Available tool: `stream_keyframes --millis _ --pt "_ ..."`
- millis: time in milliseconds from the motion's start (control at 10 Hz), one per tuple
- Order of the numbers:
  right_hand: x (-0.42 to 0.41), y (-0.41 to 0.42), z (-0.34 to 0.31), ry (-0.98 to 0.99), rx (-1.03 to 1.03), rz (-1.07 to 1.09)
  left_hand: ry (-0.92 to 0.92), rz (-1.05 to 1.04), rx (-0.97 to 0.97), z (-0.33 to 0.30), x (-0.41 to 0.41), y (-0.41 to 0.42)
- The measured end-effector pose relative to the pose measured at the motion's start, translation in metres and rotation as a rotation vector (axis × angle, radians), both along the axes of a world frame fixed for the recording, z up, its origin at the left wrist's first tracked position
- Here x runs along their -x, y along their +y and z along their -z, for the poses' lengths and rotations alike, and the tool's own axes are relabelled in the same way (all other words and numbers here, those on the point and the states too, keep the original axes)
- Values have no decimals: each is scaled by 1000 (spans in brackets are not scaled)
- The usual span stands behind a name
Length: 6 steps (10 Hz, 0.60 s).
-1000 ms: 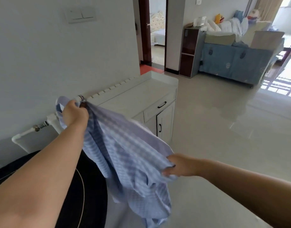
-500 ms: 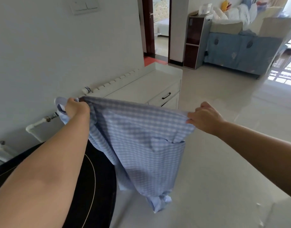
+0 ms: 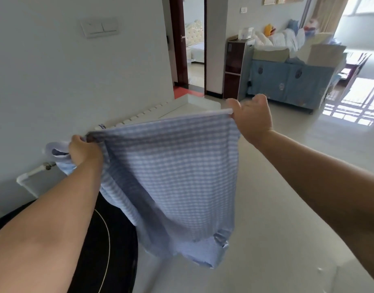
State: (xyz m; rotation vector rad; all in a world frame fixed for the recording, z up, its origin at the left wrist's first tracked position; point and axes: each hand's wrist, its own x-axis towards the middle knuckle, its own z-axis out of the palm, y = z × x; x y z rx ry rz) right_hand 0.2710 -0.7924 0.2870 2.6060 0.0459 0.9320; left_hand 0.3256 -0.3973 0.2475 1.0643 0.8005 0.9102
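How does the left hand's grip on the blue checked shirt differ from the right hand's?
The left hand sits lower and nearer the wall; the right hand is higher, out over the floor. The left hand bunches gathered cloth; the right hand pinches a flat edge. Both hold the blue checked shirt stretched between them.

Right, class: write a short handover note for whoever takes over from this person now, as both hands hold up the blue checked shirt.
Left hand: grips one end of the top edge of the shirt, cloth bunched in it.
Right hand: pinches the other end.
Shirt: stretched between the hands in the air, the rest hanging free above the floor.
Done: shirt spread out.
Left: probably folding or hanging it; neither begun.
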Motion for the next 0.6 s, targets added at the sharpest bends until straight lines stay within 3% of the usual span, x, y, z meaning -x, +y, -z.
stream_keyframes --millis 100,200,300,500,600 --pt "-10 1 -16 45 -91 14 190 285 -308 11 -9 19" --pt "-15 5 -24 268 12 213 200 336 -272 18 -9 18" --pt "-11 2 -27 322 16 247 259 366 -306 18 -1 5" --pt "0 -16 -7 305 35 115 304 302 -600 7 -5 -11" --pt "10 -25 1 452 81 111 362 311 -726 3 -6 -18"
